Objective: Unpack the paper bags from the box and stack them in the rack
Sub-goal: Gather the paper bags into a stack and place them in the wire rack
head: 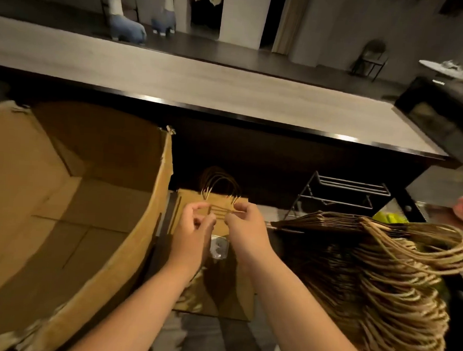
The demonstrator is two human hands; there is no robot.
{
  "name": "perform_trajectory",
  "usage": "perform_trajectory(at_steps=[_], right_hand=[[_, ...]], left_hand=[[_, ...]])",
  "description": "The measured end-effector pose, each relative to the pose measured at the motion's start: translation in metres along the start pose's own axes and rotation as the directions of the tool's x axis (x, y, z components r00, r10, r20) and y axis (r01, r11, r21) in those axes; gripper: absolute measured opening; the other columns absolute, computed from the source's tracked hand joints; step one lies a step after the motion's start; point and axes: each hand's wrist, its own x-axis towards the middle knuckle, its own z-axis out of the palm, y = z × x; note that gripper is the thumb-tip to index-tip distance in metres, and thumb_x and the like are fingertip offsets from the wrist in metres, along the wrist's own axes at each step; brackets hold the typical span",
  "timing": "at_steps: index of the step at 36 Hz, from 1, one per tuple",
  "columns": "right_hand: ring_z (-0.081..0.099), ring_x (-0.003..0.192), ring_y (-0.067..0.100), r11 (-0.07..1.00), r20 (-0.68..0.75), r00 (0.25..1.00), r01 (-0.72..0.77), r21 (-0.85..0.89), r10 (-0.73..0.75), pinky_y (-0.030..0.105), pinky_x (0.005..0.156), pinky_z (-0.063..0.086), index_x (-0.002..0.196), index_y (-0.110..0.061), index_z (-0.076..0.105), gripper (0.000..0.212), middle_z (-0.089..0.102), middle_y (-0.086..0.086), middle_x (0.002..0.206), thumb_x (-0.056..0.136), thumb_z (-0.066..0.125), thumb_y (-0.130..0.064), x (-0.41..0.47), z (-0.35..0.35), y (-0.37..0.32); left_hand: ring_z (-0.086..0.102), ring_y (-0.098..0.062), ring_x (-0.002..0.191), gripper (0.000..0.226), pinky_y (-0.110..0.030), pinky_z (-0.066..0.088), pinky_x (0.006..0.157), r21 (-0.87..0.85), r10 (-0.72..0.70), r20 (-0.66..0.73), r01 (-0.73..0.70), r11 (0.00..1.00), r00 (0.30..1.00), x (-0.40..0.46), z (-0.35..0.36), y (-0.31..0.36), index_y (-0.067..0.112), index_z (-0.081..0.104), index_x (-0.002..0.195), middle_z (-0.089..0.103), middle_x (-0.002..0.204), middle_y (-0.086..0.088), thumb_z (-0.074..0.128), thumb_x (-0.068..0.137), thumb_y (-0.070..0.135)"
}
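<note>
While both hands (195, 224) (245, 225) pinch a bag's (217, 296) top edge, the box (60, 205) crowds left.

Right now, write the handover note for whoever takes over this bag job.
Left hand: its grip pinches the twisted handles of the small bundle of paper bags lying flat between the box and the stack.
Right hand: pinches the same handles from the other side.
Cardboard box: open at left; the part in view shows no bags.
Large stack of bags: lies at right, handles fanned toward the camera.
Wire rack: stands behind that stack; whether the stack rests on it cannot be told.
Done: most bags are out of the box.
Left: move the held bundle onto the stack.
</note>
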Motion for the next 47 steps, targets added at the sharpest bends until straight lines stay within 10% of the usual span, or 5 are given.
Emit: perform_trajectory(at_steps=[4, 12, 27, 42, 47], right_hand=[[0.057, 0.095, 0.015, 0.993, -0.087, 0.992, -0.102, -0.063, 0.097, 0.031, 0.077, 0.048, 0.121, -0.032, 0.040, 0.032, 0.055, -0.003, 0.116, 0.094, 0.052, -0.019, 0.022, 0.006, 0.023], [0.062, 0.099, 0.026, 0.940, -0.293, 0.943, -0.234, -0.248, 0.157, 0.045, 0.087, 0.055, 0.082, -0.026, 0.059, 0.026, 0.067, 0.003, 0.102, 0.069, 0.064, -0.048, 0.089, 0.008, 0.091], [0.047, 0.127, 0.036, 0.958, -0.274, 0.925, -0.283, -0.041, 0.262, 0.049, 0.103, 0.044, 0.143, -0.021, 0.038, 0.092, 0.048, 0.009, 0.142, 0.061, 0.063, -0.052, 0.091, 0.006, 0.096], [0.064, 0.098, 0.032, 0.966, -0.300, 0.919, -0.227, 0.125, 0.254, 0.040, 0.087, 0.054, 0.114, -0.012, 0.061, 0.029, 0.068, 0.013, 0.107, 0.086, 0.059, -0.004, 0.064, -0.016, 0.071], [0.056, 0.115, 0.033, 0.957, -0.341, 0.919, -0.109, 0.269, 0.200, 0.053, 0.099, 0.046, 0.137, -0.022, 0.046, 0.067, 0.059, 0.009, 0.127, 0.073, 0.065, -0.030, 0.039, -0.022, 0.081]], left_hand=[[0.056, -0.009, 0.083, 0.034, -0.018, 0.039, 0.062, 0.119, -0.055, -0.073, 0.063, 0.991, 0.996, 0.006, -0.004, -0.016, 0.028, 0.045, 0.127, 0.057, 0.100, 0.005, 0.055, 0.096, 0.020], [0.039, -0.030, 0.133, 0.074, -0.046, 0.040, 0.106, 0.446, -0.276, -0.174, 0.326, 0.834, 0.945, 0.020, -0.017, -0.061, 0.024, 0.019, 0.151, 0.037, 0.148, -0.007, 0.061, 0.090, 0.027], [0.042, -0.027, 0.129, 0.059, -0.043, 0.046, 0.095, 0.487, -0.332, -0.129, 0.351, 0.799, 0.934, 0.021, -0.010, -0.062, 0.033, 0.032, 0.143, 0.037, 0.146, 0.001, 0.058, 0.090, 0.034], [0.047, -0.030, 0.127, 0.071, -0.045, 0.043, 0.098, 0.051, -0.482, -0.195, 0.500, 0.865, 0.854, 0.028, -0.015, -0.055, 0.016, 0.032, 0.148, 0.048, 0.141, -0.008, 0.066, 0.086, 0.016], [0.059, -0.013, 0.084, 0.032, -0.029, 0.044, 0.064, 0.008, -0.345, -0.139, 0.349, 0.937, 0.928, 0.010, -0.018, -0.024, 0.015, 0.051, 0.112, 0.064, 0.094, 0.003, 0.060, 0.084, 0.004]])
